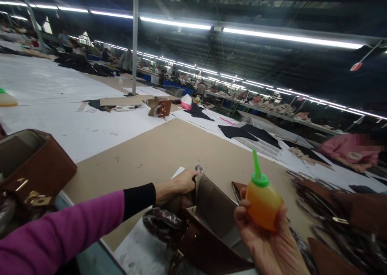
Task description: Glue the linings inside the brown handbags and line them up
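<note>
Bottle of orange liquid fills right hand; left hand grips brown bag.

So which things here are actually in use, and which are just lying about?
In use:
- left hand gripping the open brown leather bag
- right hand holding the orange squeeze bottle with green nozzle

Lying about:
- brown leather box-shaped bag
- pile of brown leather straps
- black fabric pieces

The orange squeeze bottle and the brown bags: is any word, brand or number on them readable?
None can be read.
Orange bottle in the right hand: plain, no label visible.
Brown bag under the left hand: no lettering visible.
Brown bag at left: metal fittings only, nothing readable.
</note>
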A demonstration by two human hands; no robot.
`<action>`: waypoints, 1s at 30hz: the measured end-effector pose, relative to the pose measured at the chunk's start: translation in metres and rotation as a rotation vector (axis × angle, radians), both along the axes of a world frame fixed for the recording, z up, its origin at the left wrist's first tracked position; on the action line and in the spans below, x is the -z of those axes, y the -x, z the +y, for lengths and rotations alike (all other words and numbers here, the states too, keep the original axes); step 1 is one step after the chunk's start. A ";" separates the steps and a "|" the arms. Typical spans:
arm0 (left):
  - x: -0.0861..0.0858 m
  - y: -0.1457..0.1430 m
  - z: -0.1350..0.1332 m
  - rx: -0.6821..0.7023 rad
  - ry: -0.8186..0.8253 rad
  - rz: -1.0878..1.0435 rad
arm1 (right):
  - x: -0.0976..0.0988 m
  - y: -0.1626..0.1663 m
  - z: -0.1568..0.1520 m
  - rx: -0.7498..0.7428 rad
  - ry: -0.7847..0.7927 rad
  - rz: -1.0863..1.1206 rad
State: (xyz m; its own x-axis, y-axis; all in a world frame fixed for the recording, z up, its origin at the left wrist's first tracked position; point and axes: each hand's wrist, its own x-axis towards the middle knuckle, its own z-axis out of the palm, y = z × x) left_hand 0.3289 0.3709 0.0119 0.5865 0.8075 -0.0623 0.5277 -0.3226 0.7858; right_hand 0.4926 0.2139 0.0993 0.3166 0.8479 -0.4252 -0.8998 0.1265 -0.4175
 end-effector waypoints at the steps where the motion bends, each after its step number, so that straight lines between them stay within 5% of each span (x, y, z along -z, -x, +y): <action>1: 0.005 0.004 0.002 0.040 0.023 -0.071 | 0.000 0.000 0.000 0.013 0.007 0.000; 5: 0.016 0.010 0.006 0.162 0.068 -0.183 | -0.004 0.001 0.001 0.053 0.029 0.012; 12: 0.011 -0.011 0.004 -0.047 0.025 -0.108 | -0.006 0.006 0.002 0.095 0.061 0.000; 21: 0.041 -0.009 0.000 -0.097 0.415 -0.380 | 0.011 -0.006 -0.004 -0.056 -0.079 -0.047; 30: 0.051 0.006 0.002 0.005 0.443 -0.481 | 0.003 0.005 -0.005 0.037 -0.073 -0.034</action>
